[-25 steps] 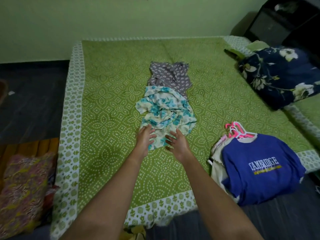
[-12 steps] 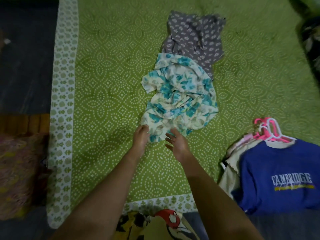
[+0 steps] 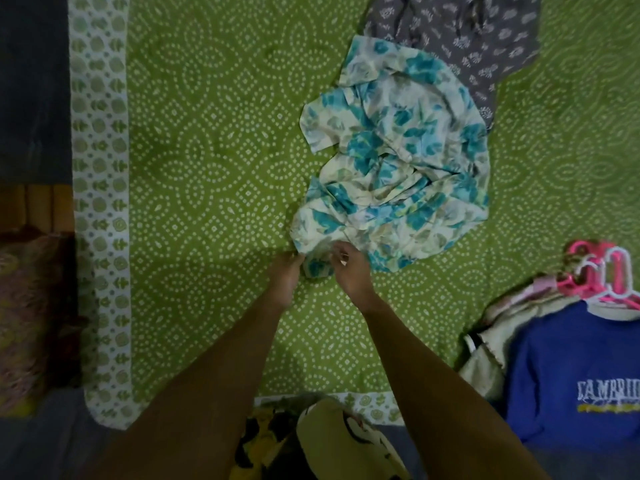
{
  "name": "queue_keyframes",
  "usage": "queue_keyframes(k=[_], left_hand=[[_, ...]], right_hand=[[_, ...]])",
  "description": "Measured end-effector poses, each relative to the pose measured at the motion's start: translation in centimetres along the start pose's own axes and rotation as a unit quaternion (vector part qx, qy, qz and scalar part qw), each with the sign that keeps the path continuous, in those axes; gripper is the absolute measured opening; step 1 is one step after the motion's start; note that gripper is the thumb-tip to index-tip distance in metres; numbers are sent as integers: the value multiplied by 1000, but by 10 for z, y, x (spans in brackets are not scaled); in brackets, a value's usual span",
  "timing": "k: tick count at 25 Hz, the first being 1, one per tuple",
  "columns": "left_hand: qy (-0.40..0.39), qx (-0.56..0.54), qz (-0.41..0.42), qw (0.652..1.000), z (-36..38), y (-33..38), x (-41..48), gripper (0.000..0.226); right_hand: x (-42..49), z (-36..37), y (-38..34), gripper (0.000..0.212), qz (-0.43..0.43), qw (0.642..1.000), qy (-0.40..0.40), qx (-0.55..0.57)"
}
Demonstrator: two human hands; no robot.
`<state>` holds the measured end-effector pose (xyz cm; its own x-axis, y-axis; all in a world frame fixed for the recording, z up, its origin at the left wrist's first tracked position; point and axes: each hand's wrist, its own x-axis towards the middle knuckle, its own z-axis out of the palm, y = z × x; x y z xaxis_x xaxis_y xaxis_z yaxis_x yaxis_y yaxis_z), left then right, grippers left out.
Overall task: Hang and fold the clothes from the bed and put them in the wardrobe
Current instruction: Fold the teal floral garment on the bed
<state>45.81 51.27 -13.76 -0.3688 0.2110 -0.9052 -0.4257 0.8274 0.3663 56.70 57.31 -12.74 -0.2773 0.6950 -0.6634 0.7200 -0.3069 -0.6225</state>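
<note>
Both hands pinch the near hem of the teal floral garment point(image 3: 398, 161), left hand point(image 3: 285, 271) at its corner and right hand point(image 3: 348, 271) just beside it, fingers curled narrow on the cloth. It lies crumpled on the green bedspread point(image 3: 207, 168), its far end overlapping the grey printed garment point(image 3: 485, 39). Lifting from pinches this close together, I might bunch it or drag the grey piece along. To my right, the blue Cambridge T-shirt point(image 3: 571, 375) and pink hangers point(image 3: 588, 271) lie well apart.

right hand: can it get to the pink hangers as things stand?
Probably yes, once it lets go. The right hand pinches the near hem of the floral garment; only bare bedspread lies between it and the pink hangers to its right.
</note>
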Motion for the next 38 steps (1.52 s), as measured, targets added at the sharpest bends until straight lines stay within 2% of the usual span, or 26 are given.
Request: queue_keyframes(k=[4,9,10,12,15,18,19,21,23,24,26,30,32,34,36,38], left_hand=[[-11,-47,6,999,13,6,1,41],[-48,-124,-63,989,11,23,-17,35],[-51,-139,-58,987,10,29,-24,33],[-60,-158,-27,985,5,45,-47,32],[-54,-150,51,986,-5,68,-79,31],[-48,-129,199,970,-18,87,-117,17],[-47,-113,250,961,-22,92,-132,20],[-64,-54,346,934,-32,103,-164,44],[-96,3,420,903,-39,115,-191,42],[-102,14,440,892,-43,123,-203,32],[-64,7,466,882,-51,141,-226,18],[2,-73,503,861,-69,174,-277,23],[4,-148,512,846,-80,187,-307,19],[2,-201,517,832,-93,199,-329,16],[8,-214,528,822,-105,206,-340,15],[38,-195,540,818,-117,206,-344,16]], right_hand=[[5,-4,10,39,-65,994,-11,-89],[-7,-14,8,78,-101,974,-72,-188],[-11,-16,2,74,-108,970,-63,-207],[-19,-23,-13,52,-139,964,-14,-227],[-32,-41,-43,25,-167,971,57,-163],[-56,-68,-77,23,-208,959,105,-160],[-66,-77,-90,21,-226,951,119,-172],[-92,-95,-120,16,-267,936,141,-181],[-112,-110,-149,13,-309,924,155,-161],[-121,-117,-163,14,-329,918,167,-147],[-135,-133,-187,17,-358,905,191,-128],[-162,-154,-219,15,-424,875,174,-158],[-169,-158,-224,26,-389,883,179,-194],[-170,-160,-224,31,-343,906,172,-178],[-173,-163,-225,23,-300,936,131,-128],[-181,-169,-231,32,-267,955,79,-101]])
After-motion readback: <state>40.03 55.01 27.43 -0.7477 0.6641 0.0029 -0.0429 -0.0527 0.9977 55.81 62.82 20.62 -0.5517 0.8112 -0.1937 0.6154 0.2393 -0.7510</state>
